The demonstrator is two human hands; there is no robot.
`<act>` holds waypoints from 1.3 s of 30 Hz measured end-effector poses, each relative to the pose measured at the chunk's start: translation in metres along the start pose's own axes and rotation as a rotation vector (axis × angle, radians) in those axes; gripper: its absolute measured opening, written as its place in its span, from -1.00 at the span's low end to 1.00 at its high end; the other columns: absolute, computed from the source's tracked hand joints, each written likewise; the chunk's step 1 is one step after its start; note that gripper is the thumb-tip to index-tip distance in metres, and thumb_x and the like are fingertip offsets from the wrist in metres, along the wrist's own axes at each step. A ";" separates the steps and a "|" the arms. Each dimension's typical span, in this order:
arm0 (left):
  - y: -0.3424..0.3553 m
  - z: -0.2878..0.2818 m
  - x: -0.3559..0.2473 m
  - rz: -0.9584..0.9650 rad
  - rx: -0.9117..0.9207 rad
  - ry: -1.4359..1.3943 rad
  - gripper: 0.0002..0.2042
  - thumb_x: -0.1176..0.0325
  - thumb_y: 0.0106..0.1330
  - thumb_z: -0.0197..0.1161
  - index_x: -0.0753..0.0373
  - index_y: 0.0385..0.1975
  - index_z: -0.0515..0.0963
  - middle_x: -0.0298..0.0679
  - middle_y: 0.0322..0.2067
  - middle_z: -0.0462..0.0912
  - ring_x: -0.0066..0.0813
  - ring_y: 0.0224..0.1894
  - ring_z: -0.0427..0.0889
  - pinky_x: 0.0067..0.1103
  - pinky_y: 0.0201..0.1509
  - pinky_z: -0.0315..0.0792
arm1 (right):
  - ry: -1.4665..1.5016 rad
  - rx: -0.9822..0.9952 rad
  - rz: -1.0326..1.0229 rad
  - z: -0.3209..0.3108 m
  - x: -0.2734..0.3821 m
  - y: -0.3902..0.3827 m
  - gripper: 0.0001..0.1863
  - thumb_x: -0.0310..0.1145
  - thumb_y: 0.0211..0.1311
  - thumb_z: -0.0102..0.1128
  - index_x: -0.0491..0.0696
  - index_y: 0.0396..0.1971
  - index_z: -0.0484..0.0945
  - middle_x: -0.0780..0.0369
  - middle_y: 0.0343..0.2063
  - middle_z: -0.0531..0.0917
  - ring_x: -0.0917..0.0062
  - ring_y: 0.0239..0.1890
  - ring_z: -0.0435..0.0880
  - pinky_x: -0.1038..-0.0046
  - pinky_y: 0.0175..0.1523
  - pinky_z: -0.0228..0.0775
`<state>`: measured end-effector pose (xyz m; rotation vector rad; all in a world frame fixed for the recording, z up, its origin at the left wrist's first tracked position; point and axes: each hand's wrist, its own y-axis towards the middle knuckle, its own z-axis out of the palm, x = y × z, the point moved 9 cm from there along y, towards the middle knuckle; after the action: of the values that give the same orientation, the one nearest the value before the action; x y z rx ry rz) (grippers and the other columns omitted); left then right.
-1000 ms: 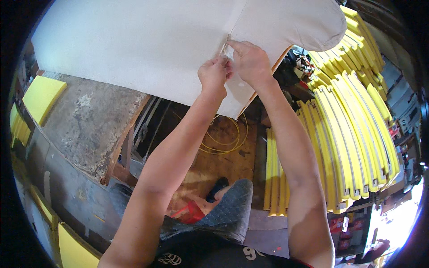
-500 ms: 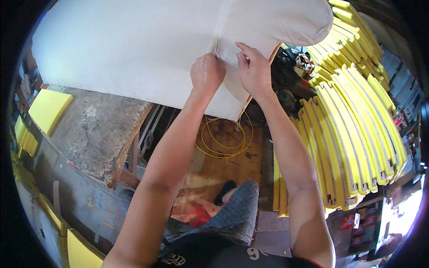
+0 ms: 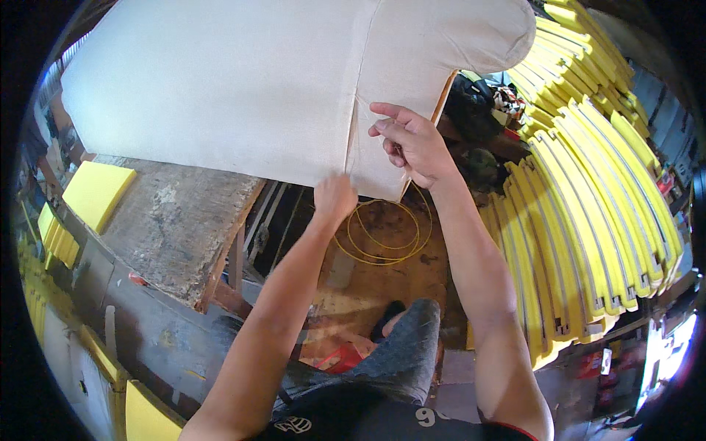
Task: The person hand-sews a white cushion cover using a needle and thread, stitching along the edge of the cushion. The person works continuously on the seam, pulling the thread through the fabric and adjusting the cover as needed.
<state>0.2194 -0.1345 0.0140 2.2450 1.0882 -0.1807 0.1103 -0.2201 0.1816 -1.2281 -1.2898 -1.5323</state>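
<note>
A large cover of white fabric (image 3: pixel 220 95) is stretched over a long padded shape in front of me, with a rounded end at the far right. A seam runs down it toward me and turns into a raised fold lower down. My left hand (image 3: pixel 336 198) is closed at the near end of this fold, by the cover's front edge, and grips the fabric; its fingertips are hidden. My right hand (image 3: pixel 415 143) hovers just right of the fold, index finger stretched out and the others loosely bent, with nothing visible in it. An orange-brown edge (image 3: pixel 443 99) shows along the cover's right side.
Curved yellow foam pieces (image 3: pixel 588 213) are stacked at the right. A worn wooden board (image 3: pixel 184 213) with a yellow foam block (image 3: pixel 99 195) lies at the left. A coiled yellow hose or cord (image 3: pixel 390 259) rests on the floor below the cover, near a red item (image 3: pixel 342 359).
My left hand has moved toward me, down along the seam to the cover's near edge. My right hand has come slightly nearer and its fingers have spread. The view has shifted a little.
</note>
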 end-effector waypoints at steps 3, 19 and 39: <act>-0.077 0.051 0.030 0.019 0.241 0.046 -0.78 0.24 0.26 0.25 0.29 -0.36 0.65 0.10 -0.40 0.72 0.12 -0.28 0.74 -0.10 -0.14 0.62 | 0.206 0.097 -0.057 -0.007 0.009 -0.018 -0.56 -0.40 0.47 0.17 -0.13 0.29 0.44 0.28 -0.30 0.62 0.69 -0.42 0.49 0.61 -0.32 0.39; -0.459 -0.100 0.188 -0.465 0.716 0.263 -0.74 0.14 0.19 0.21 0.22 -0.38 0.64 0.10 -0.35 0.73 0.17 -0.25 0.72 -0.03 -0.16 0.56 | -0.212 -0.437 -0.531 -0.017 -0.001 -0.013 -0.56 -0.43 0.44 0.20 -0.17 0.27 0.47 0.10 -0.02 0.68 0.42 0.04 0.69 0.37 0.19 0.48; -0.562 -0.177 0.249 -0.446 0.327 0.286 -0.86 0.33 0.21 0.24 0.25 -0.49 0.52 -0.02 -0.50 0.61 0.13 -0.44 0.63 -0.12 -0.39 0.50 | -0.770 -0.485 -0.295 -0.004 -0.103 0.014 -0.76 -0.46 0.38 0.04 -0.14 -0.09 0.65 -0.09 -0.29 0.72 0.01 -0.20 0.72 0.12 -0.08 0.55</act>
<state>-0.0636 0.3940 -0.2085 2.3222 1.8237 -0.2412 0.1476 -0.2290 0.0846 -2.1627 -1.6818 -1.7067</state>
